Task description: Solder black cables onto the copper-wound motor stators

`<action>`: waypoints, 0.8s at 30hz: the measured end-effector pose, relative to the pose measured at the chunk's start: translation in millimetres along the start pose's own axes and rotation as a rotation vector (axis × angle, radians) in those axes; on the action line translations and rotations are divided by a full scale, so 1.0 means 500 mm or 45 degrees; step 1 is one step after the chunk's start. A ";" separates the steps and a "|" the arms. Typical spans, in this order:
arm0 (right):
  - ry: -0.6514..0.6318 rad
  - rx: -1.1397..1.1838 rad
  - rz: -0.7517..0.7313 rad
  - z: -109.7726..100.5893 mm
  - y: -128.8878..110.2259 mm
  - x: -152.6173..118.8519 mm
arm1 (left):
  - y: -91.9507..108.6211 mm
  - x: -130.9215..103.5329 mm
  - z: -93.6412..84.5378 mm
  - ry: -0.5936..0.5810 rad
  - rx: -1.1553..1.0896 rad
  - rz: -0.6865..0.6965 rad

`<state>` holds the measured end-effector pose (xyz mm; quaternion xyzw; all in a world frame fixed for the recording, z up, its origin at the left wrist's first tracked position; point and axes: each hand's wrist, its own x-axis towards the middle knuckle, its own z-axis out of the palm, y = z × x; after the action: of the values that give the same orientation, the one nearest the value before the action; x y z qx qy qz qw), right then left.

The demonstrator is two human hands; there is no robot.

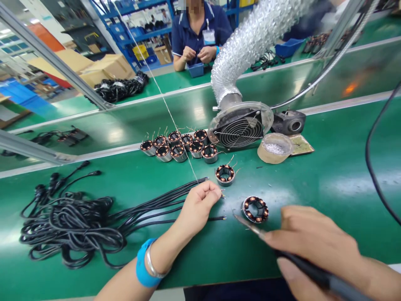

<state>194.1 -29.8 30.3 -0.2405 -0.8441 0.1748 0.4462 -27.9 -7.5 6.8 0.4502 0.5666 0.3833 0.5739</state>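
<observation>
Visibility is partial: the thin pale strand (pixel 163 98) running down from above is lost at the left hand (pixel 199 202), and the right hand (pixel 316 238) covers part of a slim black-handled tool with a tapered metal tip (pixel 308 267), its rear end cut off by the lower edge. Contact between tip and work cannot be confirmed. The round metal ring wound with copper coils (pixel 263 213) lies on the glossy green tabletop (pixel 338 179), between the hands, hollow at its centre, coils evenly spaced. The left hand is extended, fingertips together; what they pinch cannot be told. Ends of black rubber-sheathed cables (pixel 166 200) lie beside it. The right hand is clamped on the tool, forefinger along it, thumb below, tip just beside the ring.
</observation>
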 end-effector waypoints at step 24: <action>-0.144 -0.481 -0.129 0.090 0.005 -0.022 | 0.010 -0.004 -0.015 0.008 -0.081 0.108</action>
<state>162.5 -37.5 -2.4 -0.2670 -0.8965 0.0041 0.3534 -35.1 -7.5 12.4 0.4542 0.5364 0.4264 0.5693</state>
